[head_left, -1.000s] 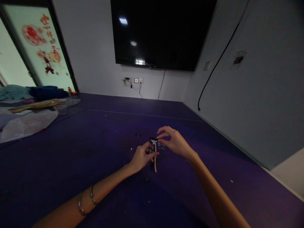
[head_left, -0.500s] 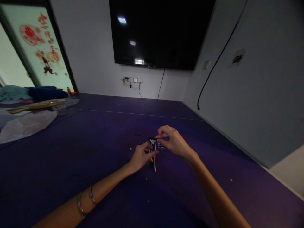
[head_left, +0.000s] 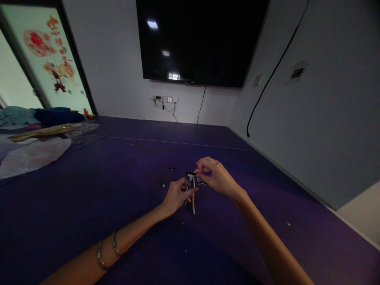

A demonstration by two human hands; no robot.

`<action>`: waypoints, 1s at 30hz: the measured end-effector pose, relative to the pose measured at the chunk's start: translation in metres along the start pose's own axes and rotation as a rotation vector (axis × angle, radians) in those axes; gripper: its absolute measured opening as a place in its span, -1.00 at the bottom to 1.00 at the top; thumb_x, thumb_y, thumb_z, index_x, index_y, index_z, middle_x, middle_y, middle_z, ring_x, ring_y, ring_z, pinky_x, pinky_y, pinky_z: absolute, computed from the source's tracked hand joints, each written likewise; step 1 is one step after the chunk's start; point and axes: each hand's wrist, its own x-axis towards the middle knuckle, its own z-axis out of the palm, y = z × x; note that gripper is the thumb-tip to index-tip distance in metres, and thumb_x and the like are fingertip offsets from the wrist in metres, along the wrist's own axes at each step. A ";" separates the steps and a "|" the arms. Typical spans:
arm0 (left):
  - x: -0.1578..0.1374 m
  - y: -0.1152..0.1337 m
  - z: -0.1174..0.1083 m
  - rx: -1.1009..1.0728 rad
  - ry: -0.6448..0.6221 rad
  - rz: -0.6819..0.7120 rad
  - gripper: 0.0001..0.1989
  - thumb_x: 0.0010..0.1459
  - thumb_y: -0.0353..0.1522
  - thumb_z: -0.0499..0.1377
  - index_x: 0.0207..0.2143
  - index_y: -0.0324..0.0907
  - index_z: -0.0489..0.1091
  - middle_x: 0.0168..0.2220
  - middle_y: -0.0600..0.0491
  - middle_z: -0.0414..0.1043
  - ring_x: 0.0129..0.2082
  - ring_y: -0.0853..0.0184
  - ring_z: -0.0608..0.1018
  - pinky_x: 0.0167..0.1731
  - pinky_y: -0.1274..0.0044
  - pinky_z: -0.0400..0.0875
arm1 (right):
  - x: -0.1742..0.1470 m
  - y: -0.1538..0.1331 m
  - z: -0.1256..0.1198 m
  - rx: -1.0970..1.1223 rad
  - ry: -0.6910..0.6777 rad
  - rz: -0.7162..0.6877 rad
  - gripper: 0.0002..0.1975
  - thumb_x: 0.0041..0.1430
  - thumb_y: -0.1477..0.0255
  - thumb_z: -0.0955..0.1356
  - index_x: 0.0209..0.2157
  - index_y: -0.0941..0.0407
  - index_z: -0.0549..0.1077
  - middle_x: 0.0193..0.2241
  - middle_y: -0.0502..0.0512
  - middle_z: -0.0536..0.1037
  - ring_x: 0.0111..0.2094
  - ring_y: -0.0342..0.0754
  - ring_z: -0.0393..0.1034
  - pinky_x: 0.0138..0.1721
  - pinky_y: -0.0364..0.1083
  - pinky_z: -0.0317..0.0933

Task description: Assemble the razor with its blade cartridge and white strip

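Note:
My left hand [head_left: 176,194] is closed round the silver handle of a razor [head_left: 190,179], which stands tilted with its dark crosswise head on top. The thumb and fingers of my right hand [head_left: 214,174] pinch the right end of that head. Just behind my left fingertips a thin pale strip [head_left: 194,206] runs downward; whether it touches the hand I cannot tell. Under my right hand a small clear-and-dark piece [head_left: 202,182] lies on the purple floor covering [head_left: 133,229]. Farther off to the left rests a small flat black piece [head_left: 172,168].
White plastic sheeting [head_left: 35,156] and a long yellowish bundle [head_left: 44,132] lie at the left, near blue cloth [head_left: 59,115]. A television [head_left: 202,43] hangs on the back wall. Down the right wall dangles a black cable [head_left: 267,83]. White scraps dot the floor.

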 end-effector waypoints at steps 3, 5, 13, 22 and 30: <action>0.001 0.001 -0.002 -0.035 0.005 0.009 -0.69 -0.06 -0.20 0.24 -0.42 -0.17 0.18 -0.61 0.14 0.42 -0.70 0.40 0.47 -0.70 0.63 0.25 | 0.000 -0.001 0.001 0.038 0.005 0.032 -0.88 0.02 0.59 0.31 -0.41 0.10 0.32 -0.33 0.02 0.45 -0.29 -0.13 0.38 -0.19 -0.07 0.23; 0.003 0.001 -0.004 -0.061 0.024 0.016 -0.64 -0.08 -0.20 0.26 -0.39 -0.15 0.14 -0.64 0.19 0.39 -0.72 0.40 0.46 -0.71 0.64 0.23 | 0.001 0.000 0.001 0.046 0.016 0.039 -0.86 0.03 0.58 0.31 -0.34 0.09 0.34 -0.34 0.01 0.47 -0.27 -0.11 0.40 -0.17 -0.06 0.22; 0.013 0.006 -0.018 -0.134 0.122 0.099 -0.73 -0.02 -0.24 0.22 -0.43 -0.17 0.19 -0.53 0.13 0.43 -0.57 0.37 0.53 -0.54 0.58 0.37 | 0.000 0.010 0.001 0.035 0.102 0.108 -0.72 0.08 0.50 0.29 -0.13 0.05 0.34 -0.26 0.03 0.54 -0.17 -0.07 0.42 -0.13 -0.06 0.21; 0.025 0.020 -0.031 -0.191 0.196 0.080 -0.74 -0.01 -0.26 0.19 -0.30 -0.25 0.45 -0.24 -0.07 0.52 -0.21 0.24 0.53 -0.13 0.40 0.36 | -0.003 0.022 0.008 0.058 -0.088 0.312 -0.83 0.09 0.36 0.29 -0.29 0.12 0.44 -0.46 0.04 0.54 -0.43 -0.12 0.42 -0.38 -0.16 0.22; 0.020 0.031 -0.030 -0.235 0.141 0.010 -0.72 0.05 -0.25 0.14 -0.29 -0.26 0.48 -0.20 -0.09 0.51 -0.15 0.22 0.51 -0.08 0.40 0.32 | -0.006 0.007 0.030 0.206 -0.389 0.291 -0.75 0.16 0.29 0.26 -0.29 0.16 0.45 -0.52 0.01 0.50 -0.53 -0.19 0.34 -0.48 -0.21 0.14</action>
